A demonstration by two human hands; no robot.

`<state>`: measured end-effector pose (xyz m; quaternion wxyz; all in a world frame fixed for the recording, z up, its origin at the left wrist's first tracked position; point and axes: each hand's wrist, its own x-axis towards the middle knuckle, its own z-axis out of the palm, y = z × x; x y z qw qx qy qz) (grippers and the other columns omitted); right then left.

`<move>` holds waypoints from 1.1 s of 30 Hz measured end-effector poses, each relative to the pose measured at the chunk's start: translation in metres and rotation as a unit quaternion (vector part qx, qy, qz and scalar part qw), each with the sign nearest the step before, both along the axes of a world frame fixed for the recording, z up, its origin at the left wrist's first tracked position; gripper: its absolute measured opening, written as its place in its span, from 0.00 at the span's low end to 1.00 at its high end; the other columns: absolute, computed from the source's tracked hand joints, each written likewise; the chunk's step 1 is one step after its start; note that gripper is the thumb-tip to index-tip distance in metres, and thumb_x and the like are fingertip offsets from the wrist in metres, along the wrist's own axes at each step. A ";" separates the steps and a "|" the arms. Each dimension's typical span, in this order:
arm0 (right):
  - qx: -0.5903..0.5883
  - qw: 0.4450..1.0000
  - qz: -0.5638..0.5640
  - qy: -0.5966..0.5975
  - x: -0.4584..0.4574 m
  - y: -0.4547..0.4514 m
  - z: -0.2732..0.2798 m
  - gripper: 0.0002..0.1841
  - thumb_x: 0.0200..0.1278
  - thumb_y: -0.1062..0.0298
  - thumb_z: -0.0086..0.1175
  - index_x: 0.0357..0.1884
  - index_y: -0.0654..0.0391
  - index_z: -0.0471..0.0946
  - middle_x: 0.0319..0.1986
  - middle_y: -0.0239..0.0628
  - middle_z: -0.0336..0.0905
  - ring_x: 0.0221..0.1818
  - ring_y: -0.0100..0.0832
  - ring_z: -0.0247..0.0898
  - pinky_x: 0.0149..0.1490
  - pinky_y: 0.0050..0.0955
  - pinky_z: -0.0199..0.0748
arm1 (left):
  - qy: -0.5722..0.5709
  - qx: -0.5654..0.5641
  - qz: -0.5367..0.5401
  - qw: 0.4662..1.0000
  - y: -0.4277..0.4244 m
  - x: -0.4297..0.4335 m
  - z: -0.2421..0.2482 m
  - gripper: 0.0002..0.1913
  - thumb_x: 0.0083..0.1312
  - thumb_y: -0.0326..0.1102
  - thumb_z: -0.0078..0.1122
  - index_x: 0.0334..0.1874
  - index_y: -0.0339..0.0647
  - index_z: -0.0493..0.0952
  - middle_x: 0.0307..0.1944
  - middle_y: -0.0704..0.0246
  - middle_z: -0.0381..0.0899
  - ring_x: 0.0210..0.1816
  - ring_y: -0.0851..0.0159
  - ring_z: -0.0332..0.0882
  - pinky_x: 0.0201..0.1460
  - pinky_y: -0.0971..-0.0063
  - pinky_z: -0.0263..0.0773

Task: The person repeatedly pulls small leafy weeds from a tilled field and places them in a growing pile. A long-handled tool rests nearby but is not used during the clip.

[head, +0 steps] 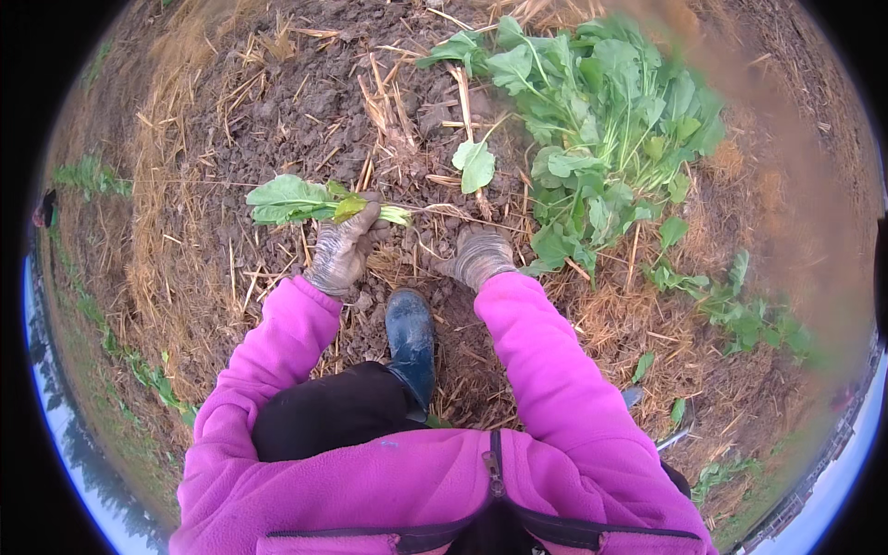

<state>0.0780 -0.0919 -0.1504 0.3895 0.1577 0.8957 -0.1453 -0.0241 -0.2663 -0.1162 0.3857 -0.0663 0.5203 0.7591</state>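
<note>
My left hand [343,246], in a dirty knitted work glove, grips a small bunch of leafy green seedlings [295,201]. Their leaves point left, and the pale stems come out on the thumb side. One leaf in the bunch is yellowish. My right hand [479,255], gloved alike, is low against the dark, crumbly soil [298,104]; its fingertips are hidden, so what they hold cannot be seen. A thin string [479,220] crosses the ground near both hands. Just beyond them a single round-leafed seedling [476,165] shows, its stem running up to the right.
A large heap of leafy seedlings [617,132] lies at the upper right. Straw [159,159] and dry stalks [385,111] litter the ground. My blue rubber boot [411,343] stands between my forearms. Rows of green plants [149,374] line the left; more plants [749,312] are at right.
</note>
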 end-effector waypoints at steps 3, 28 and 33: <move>-0.077 0.992 0.009 -0.096 -0.012 0.009 -0.009 0.42 0.46 0.30 0.48 0.55 0.55 0.69 0.48 0.41 0.74 0.51 0.39 0.71 0.59 0.37 0.62 | -0.019 0.019 -0.013 1.000 0.002 0.009 -0.005 0.13 0.61 0.30 0.57 0.47 0.38 0.72 0.40 0.68 0.76 0.38 0.69 0.77 0.38 0.78 0.77; 0.027 0.997 0.064 -0.018 0.049 -0.016 0.009 0.43 0.47 0.32 0.50 0.60 0.53 0.62 0.56 0.32 0.63 0.62 0.34 0.51 0.57 0.47 0.57 | 0.484 -0.046 -0.247 0.838 0.007 0.066 -0.055 0.15 0.55 0.29 0.55 0.47 0.41 0.72 0.42 0.65 0.74 0.43 0.61 0.74 0.47 0.70 0.70; 0.017 0.998 0.055 -0.008 0.049 -0.014 0.008 0.42 0.48 0.32 0.49 0.60 0.53 0.62 0.57 0.33 0.63 0.62 0.34 0.51 0.59 0.42 0.56 | 0.604 0.000 -0.304 0.737 0.020 0.055 -0.071 0.17 0.53 0.29 0.55 0.46 0.43 0.73 0.43 0.64 0.73 0.44 0.59 0.74 0.47 0.69 0.70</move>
